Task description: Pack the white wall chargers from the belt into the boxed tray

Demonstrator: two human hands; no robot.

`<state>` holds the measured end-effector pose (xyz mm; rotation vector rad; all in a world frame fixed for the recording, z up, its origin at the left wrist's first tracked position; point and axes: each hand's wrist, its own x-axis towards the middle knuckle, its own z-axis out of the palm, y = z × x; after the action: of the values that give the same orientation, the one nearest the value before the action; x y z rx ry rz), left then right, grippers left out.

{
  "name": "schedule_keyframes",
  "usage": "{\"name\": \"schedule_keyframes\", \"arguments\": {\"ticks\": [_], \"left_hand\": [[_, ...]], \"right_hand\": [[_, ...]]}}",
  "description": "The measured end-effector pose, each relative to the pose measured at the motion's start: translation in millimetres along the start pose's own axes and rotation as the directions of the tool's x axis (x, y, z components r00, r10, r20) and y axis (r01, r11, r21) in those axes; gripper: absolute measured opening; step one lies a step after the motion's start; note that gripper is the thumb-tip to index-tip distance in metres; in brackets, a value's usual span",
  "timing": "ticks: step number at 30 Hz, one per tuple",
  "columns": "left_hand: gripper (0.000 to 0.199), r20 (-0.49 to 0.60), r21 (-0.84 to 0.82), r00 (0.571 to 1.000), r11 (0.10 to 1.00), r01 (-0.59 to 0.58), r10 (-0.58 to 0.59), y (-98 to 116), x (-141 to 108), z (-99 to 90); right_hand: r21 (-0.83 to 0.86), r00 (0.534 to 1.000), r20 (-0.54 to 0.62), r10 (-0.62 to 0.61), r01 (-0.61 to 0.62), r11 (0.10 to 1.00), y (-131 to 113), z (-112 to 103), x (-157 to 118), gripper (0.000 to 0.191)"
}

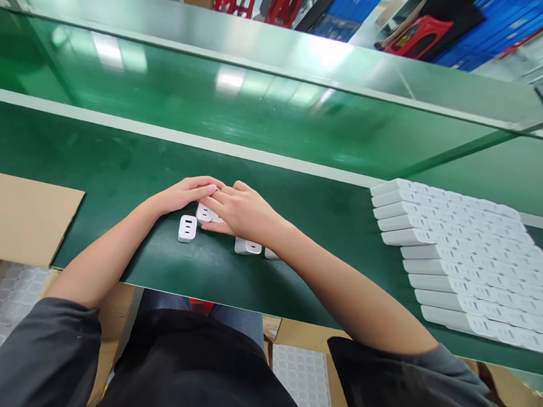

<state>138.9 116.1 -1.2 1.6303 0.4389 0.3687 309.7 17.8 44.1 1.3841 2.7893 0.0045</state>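
On the green bench top, white USB wall chargers stand with their port faces up. My right hand [244,210] is curled over a pair of them, thumb on the near side and fingers on the far side, gripping the white charger [204,214] and its neighbour, partly covered by the fingers. My left hand [184,193] reaches in from the left with fingers stretched out, its fingertips meeting those of my right hand behind the chargers. A single charger [187,228] stands just left of the pair. Another charger [247,247] sits below my right wrist, and one more is mostly hidden by my forearm.
Rows of white chargers [480,263] stand packed together at the right of the bench. A cardboard sheet [21,208] lies at the left. Behind the bench top runs a pale rail [202,141]. Below the front edge are boxes with trays [302,375].
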Motion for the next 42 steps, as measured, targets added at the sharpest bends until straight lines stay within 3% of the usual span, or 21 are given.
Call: {"name": "schedule_keyframes", "arguments": {"ticks": [5, 9, 13, 17, 20, 25, 31, 34, 37, 39, 42], "left_hand": [[0.060, -0.023, 0.018, 1.000, 1.000, -0.009, 0.009, 3.3, -1.6, -3.4], [0.062, -0.005, 0.032, 0.999, 0.998, 0.051, -0.051, 5.7, -3.3, -7.3], [0.068, 0.078, 0.120, 0.996, 0.992, 0.035, -0.045, 11.9, -8.9, -14.2], [0.107, 0.238, 0.363, 0.968, 0.932, -0.008, -0.084, 25.5, -22.3, -15.5], [0.126, 0.285, 0.531, 0.948, 0.847, -0.029, -0.145, 33.7, -30.5, -11.6], [0.119, 0.266, 0.625, 0.927, 0.779, 0.044, -0.266, 40.4, -33.5, -14.3], [0.093, 0.141, 0.640, 0.913, 0.739, 0.210, -0.382, 47.9, -32.3, -30.7], [0.081, 0.079, 0.666, 0.941, 0.720, 0.195, -0.328, 47.0, -29.9, -30.5], [0.081, 0.049, 0.721, 0.972, 0.682, 0.126, -0.231, 45.5, -27.0, -18.8], [0.085, 0.023, 0.805, 0.993, 0.591, 0.049, -0.114, 44.1, -24.9, -5.1], [0.080, 0.025, 0.921, 0.996, 0.386, -0.057, 0.086, 39.9, -21.7, 18.1]], "right_hand": [[0.109, 0.999, -0.051, 0.019, -0.014, 0.994, 14.4, -7.2, -4.7, 0.057], [0.366, 0.974, -0.128, 0.188, -0.130, 0.922, 27.2, -15.8, -30.3, 0.041], [0.510, 0.951, -0.092, 0.294, -0.209, 0.835, 39.7, -12.1, -54.1, 0.036], [0.479, 0.931, -0.102, 0.350, -0.262, 0.838, 47.3, 1.5, -62.6, 0.033], [0.475, 0.917, -0.132, 0.376, -0.274, 0.836, 49.7, 8.7, -66.0, 0.029], [0.573, 0.922, -0.100, 0.374, -0.254, 0.779, 48.2, 6.0, -78.5, 0.030], [0.687, 0.945, -0.025, 0.327, -0.221, 0.692, 45.1, -2.1, -84.2, 0.038], [0.702, 0.953, -0.025, 0.301, -0.197, 0.684, 44.7, -4.3, -83.9, 0.037], [0.714, 0.960, -0.036, 0.276, -0.168, 0.680, 44.7, -4.5, -83.5, 0.037], [0.723, 0.961, -0.047, 0.274, -0.157, 0.673, 44.8, -3.1, -82.9, 0.035], [0.730, 0.958, -0.071, 0.279, -0.141, 0.669, 44.4, 0.3, -81.6, 0.033]]}}
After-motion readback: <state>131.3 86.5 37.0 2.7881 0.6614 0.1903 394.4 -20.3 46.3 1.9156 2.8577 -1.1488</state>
